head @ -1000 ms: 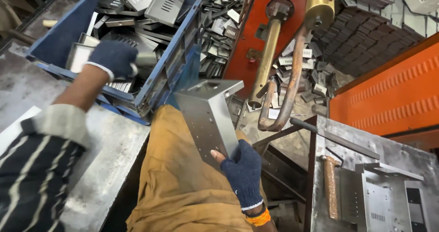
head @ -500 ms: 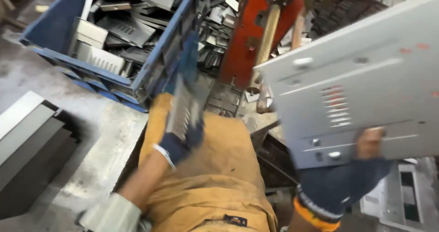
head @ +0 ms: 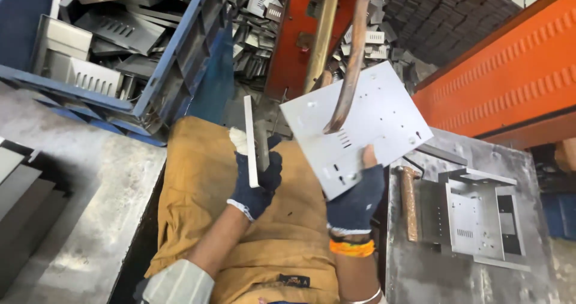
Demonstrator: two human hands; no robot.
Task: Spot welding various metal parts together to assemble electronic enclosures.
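Observation:
My left hand [head: 258,175], in a dark blue glove, grips a narrow bent metal bracket [head: 249,141] held upright over my lap. My right hand [head: 355,199], gloved the same with a bare thumb showing, holds a flat grey perforated sheet-metal plate [head: 372,121] by its lower edge. The plate tilts up under the copper arms of a spot welder [head: 348,58], and the curved copper arm crosses in front of it. The bracket and the plate are a short gap apart.
A blue crate [head: 162,70] full of grey metal parts stands at the upper left. At the right, a steel table [head: 420,268] carries a folded metal housing [head: 474,217] and a hammer [head: 408,199]. Orange machine panels [head: 504,82] rise behind. Stacked grey sheets [head: 18,190] lie at far left.
My left hand left the crate and came over my lap holding the bracket. My right hand swung the plate up under the welder arms.

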